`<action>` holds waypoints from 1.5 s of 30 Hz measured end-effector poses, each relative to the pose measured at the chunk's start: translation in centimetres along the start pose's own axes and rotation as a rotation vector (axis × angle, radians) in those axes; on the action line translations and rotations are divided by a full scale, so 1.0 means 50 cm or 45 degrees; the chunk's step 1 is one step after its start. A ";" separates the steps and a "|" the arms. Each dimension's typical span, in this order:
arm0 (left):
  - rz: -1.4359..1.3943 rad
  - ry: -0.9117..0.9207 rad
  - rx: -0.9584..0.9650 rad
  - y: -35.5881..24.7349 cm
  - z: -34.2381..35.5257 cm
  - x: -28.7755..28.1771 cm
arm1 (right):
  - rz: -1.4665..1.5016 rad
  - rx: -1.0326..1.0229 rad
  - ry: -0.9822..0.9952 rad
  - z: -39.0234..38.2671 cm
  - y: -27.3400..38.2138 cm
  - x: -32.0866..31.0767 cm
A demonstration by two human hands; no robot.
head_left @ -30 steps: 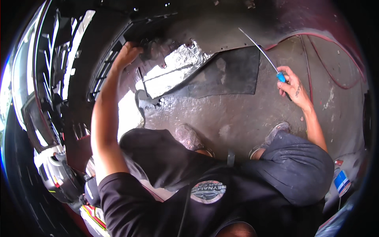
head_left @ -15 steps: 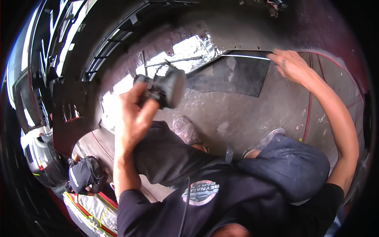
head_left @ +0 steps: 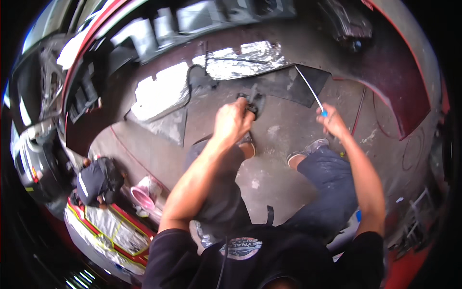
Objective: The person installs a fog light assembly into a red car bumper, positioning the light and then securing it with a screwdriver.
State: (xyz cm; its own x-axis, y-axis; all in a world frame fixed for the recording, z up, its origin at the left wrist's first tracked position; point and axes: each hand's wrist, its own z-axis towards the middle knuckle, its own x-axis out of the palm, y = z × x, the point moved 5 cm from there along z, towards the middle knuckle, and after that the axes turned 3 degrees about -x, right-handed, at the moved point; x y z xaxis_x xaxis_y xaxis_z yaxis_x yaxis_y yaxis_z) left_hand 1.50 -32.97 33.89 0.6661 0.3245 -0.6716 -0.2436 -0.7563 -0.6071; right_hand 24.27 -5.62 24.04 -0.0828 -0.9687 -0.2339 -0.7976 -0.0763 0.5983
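Note:
My left hand (head_left: pixel 232 120) is closed on a small dark part (head_left: pixel 258 103) with a rounded, cup-like end; blur hides its exact kind. It is held above the floor, near my left foot. In my right hand (head_left: pixel 333 120) is a long screwdriver (head_left: pixel 309 88), gripped by its blue handle, its thin metal shaft pointing up and to the left. The shaft's tip reaches over a flat black sheet (head_left: pixel 308 84) on the floor. Beyond both hands curves a large dark red car bumper (head_left: pixel 406 96), its hollow inner side toward me.
Shiny silver foil (head_left: pixel 245 58) lies by the black sheet. At the left, a person in dark clothes (head_left: pixel 98 180) bends beside a red panel partly covered in silver masking (head_left: pixel 108 226). A pink bucket (head_left: pixel 143 196) stands near them. A red hose (head_left: pixel 134 151) crosses the floor.
My left hand has moved right and away from me with the dark part. My right hand has come nearer, and the screwdriver now slants steeply instead of lying nearly level.

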 end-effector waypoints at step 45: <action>-2.485 -0.994 -1.190 0.401 -1.293 -0.422 | -1.113 -0.612 0.599 -1.042 0.891 0.929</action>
State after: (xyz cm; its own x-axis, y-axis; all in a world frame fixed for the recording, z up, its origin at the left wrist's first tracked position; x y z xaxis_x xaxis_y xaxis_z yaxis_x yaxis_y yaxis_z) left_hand 28.12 -91.70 63.33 -0.7461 0.6472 0.1563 0.5649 0.7395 -0.3660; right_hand 16.01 -66.33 79.77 0.7137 -0.5214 -0.4678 -0.1465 -0.7641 0.6282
